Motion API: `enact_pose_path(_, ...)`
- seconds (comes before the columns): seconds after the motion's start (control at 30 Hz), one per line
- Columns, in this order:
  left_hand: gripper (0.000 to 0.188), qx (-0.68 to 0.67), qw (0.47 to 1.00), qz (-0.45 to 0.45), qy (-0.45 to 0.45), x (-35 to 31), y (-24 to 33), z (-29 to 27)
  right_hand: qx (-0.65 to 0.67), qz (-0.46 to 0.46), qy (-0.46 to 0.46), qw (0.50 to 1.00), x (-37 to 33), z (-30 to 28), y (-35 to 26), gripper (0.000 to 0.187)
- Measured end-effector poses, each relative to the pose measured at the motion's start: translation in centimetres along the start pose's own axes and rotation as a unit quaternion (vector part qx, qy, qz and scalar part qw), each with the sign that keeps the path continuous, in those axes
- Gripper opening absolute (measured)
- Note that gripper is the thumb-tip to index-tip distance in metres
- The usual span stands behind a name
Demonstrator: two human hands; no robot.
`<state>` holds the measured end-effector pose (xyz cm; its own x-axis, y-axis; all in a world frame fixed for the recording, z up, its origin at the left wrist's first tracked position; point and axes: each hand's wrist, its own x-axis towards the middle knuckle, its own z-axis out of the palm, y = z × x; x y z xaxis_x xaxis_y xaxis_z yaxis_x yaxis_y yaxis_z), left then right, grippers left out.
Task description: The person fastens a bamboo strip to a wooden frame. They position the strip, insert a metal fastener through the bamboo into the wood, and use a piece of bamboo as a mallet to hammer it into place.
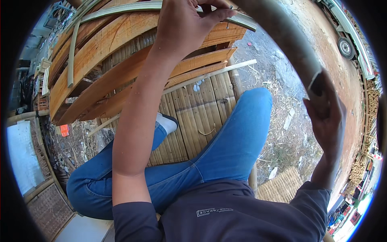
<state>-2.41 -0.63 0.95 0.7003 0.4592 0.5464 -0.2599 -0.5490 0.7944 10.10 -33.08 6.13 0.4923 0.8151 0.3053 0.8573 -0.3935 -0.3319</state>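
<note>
At the top of the head view my left hand (187, 28) is closed, thumb and fingertips pinched on a thin dark nail (238, 9) over the end of a pale wooden strip (246, 22). The nail is small and partly hidden by the fingers. That strip lies across several curved orange-brown planks (109, 38), and a small nail point shows below its edge. On the right my right hand (328, 115) is wrapped round a thick grey-brown rod-shaped tool (288, 40). The tool is raised and blurred, and its far end runs out of the picture at the top.
I sit cross-legged on a split-bamboo platform (197, 109) with the planks in front of me. A loose pale strip (213, 74) lies along their near side. Shavings litter the ground (278, 133) on the right. A truck (350, 38) stands at the far right.
</note>
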Motion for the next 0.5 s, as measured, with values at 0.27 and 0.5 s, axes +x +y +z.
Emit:
enact_pose_path(0.27, 0.007, 0.064, 0.997, -0.031, -0.006, 0.2, 0.2, -0.1, -0.072, 0.013, -0.075, 0.995, 1.3, 0.0, -2.4, 0.068)
enact_pose_path(0.5, 0.008, 0.079, 0.995, -0.052, -0.014, 0.2, 0.6, -0.4, -0.085, -0.063, -0.023, 0.994, 1.9, 0.5, -2.5, 0.073)
